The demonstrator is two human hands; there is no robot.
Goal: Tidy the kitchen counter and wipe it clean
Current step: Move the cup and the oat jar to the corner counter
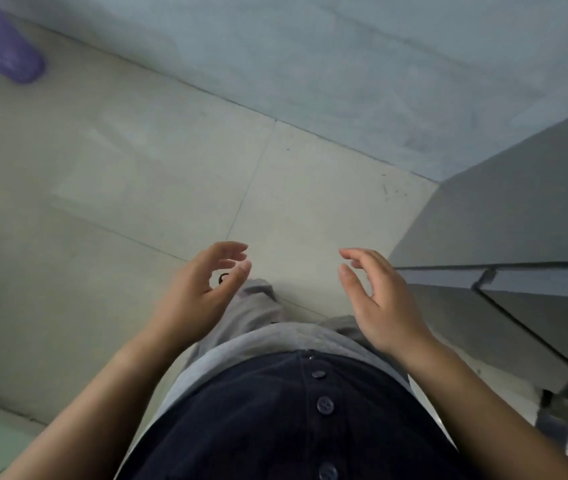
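While left grip (203, 289) and right grip (376, 299) hang loose and empty over the floor (137, 168), I'd guess the tabletop (535, 278) is that grey edge at 3 o'clock, right grip nearer.

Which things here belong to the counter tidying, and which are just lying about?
Job: left hand, right hand, both open and empty.
Lying about: blurred purple thing on the floor; grey cabinet.

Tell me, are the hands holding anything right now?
No. The left hand and the right hand are both empty, fingers loosely curved, held apart above the tiled floor.
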